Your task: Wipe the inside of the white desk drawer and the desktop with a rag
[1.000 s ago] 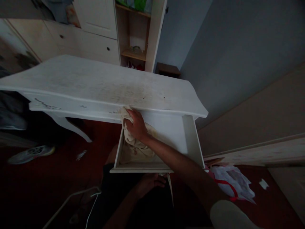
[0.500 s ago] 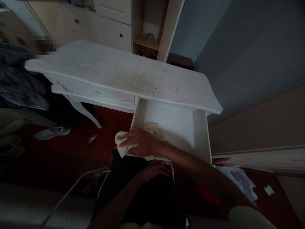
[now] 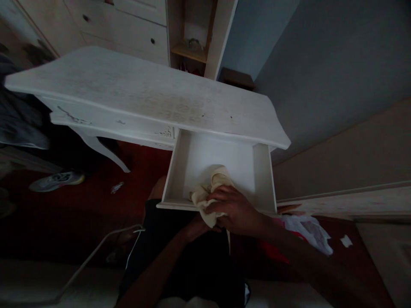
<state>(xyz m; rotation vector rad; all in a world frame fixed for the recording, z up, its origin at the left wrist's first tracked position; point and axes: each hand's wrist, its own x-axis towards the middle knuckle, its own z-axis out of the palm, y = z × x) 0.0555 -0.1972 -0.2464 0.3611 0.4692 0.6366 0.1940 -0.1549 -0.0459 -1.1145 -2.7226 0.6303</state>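
Observation:
My right hand (image 3: pixel 236 209) is closed on a cream cloth (image 3: pixel 220 175), bunched over the front edge of a pulled-out white drawer (image 3: pixel 213 147). Part of the cloth lies inside the drawer and part hangs down its front. Just below, my left hand (image 3: pixel 195 227) rests above my dark-clothed lap. It looks open, with its fingers stretched out, though the cloth and my right hand hide much of them. The drawer belongs to a white desk (image 3: pixel 128 77) with dark smudges across its top.
A white cabinet (image 3: pixel 128 30) stands behind the desk, and a grey wall (image 3: pixel 321 77) rises at the right. On the red floor are a shoe (image 3: pixel 56 182) at the left and a white plastic bag (image 3: pixel 308 233) at the right. A pale cable (image 3: pixel 93 252) runs at lower left.
My right hand has moved right along the drawer's front with the cloth, from its left corner toward the middle. My left hand has stayed about in place. The view has shifted slightly.

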